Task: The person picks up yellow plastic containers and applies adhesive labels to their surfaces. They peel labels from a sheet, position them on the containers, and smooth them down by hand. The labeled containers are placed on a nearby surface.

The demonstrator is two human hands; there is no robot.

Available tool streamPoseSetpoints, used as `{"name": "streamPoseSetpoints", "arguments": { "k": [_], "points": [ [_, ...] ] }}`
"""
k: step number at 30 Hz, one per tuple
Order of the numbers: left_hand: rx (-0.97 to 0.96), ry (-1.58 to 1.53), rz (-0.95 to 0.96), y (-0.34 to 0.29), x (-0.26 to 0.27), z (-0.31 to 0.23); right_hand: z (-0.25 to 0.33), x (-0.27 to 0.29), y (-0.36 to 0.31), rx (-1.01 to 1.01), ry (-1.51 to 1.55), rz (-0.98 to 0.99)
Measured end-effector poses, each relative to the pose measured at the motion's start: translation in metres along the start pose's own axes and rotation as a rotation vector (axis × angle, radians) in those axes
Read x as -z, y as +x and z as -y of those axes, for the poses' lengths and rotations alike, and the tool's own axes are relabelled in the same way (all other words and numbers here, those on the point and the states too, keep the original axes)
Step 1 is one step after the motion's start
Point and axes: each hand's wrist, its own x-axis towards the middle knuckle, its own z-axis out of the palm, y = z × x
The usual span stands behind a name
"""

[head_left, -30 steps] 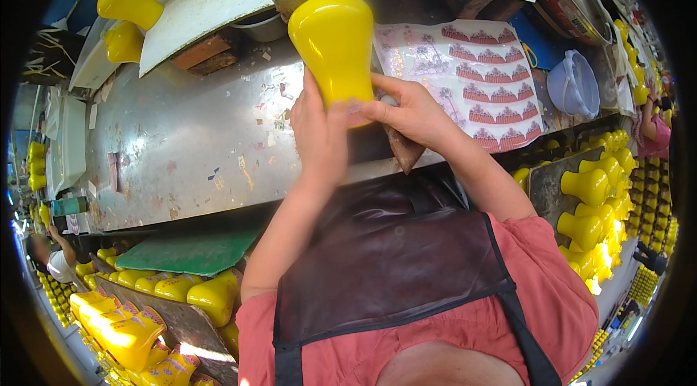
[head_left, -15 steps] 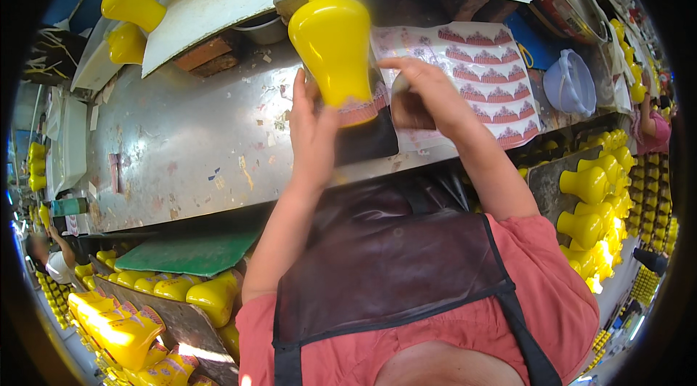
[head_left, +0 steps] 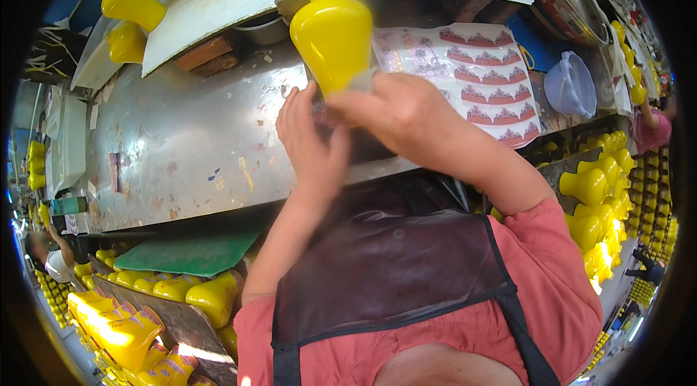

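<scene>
A blurred grey piece (head_left: 361,80) is held in the right hand (head_left: 408,114) by a yellow vessel (head_left: 332,38), flanked by the left hand (head_left: 311,138) (grip cannot be told)

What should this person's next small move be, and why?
Probably a light stroke of the pale grey piece over the yellow vessel's narrow end, while the left hand steadies it. The right hand holds that piece at the narrow end, though contact is unclear, and the left hand is at its left side.
</scene>
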Motion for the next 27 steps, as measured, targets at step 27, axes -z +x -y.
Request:
{"name": "streamPoseSetpoints", "arguments": {
  "k": [27],
  "points": [
    [-0.082,0.109,0.033,-0.04,-0.009,0.003,0.043,-0.039,-0.053,-0.81,0.17,0.404]
  ]
}}
